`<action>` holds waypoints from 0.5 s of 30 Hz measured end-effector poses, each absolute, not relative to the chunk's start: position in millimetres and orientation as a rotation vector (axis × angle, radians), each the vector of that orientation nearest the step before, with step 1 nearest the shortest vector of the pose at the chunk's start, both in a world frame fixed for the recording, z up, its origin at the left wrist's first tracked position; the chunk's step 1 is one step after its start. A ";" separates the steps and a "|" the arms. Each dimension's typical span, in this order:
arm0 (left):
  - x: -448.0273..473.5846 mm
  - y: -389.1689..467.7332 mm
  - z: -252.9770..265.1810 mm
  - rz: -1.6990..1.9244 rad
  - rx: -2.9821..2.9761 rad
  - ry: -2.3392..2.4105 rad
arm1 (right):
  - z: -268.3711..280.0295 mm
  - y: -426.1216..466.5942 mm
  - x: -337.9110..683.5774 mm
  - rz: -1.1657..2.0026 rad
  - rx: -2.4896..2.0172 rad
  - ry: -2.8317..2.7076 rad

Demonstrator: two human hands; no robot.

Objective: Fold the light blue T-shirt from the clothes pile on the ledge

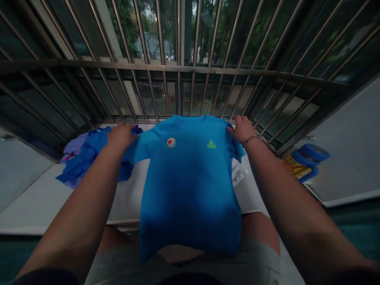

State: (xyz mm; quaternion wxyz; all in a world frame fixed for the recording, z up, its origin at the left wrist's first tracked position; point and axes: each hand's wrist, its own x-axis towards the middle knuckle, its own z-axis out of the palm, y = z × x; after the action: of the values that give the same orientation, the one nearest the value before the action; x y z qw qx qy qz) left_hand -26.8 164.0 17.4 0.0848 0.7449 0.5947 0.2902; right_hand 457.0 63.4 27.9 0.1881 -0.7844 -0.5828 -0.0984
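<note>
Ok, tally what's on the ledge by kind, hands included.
Hands: 2, the left hand and the right hand, each on a shoulder of the blue T-shirt.
Blue T-shirt, spread flat: 1
Heap of blue and purple clothes, pieces uncountable: 1
Blue-lidded jar lying on its side: 1
White printed item under the shirt: 1
Total: 6

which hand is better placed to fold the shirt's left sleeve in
Left, likely. The left hand already rests on that sleeve of the shirt; the right hand is across at the other shoulder.
</note>
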 end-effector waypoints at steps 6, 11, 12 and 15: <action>14.5 89.0 -94.0 0.492 2.517 1.519 | -112.9 4.2 403.9 -0.100 -1.986 -1.910; 36.5 5.1 -177.4 0.295 2.513 1.409 | -198.8 -74.9 367.9 -0.024 -2.000 -1.942; 37.6 -5.5 -189.6 0.277 2.530 1.414 | -208.7 -85.5 363.6 -0.011 -2.031 -1.929; 36.0 -24.2 -216.0 0.300 2.622 1.448 | -225.7 -104.7 355.9 0.017 -2.096 -1.879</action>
State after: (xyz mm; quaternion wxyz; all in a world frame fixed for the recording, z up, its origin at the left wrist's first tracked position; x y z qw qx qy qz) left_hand 36.0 -24.2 -216.0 0.0655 0.8692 0.4799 0.0995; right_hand 355.9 -104.7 -225.7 0.1626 -0.7346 -0.6587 0.0061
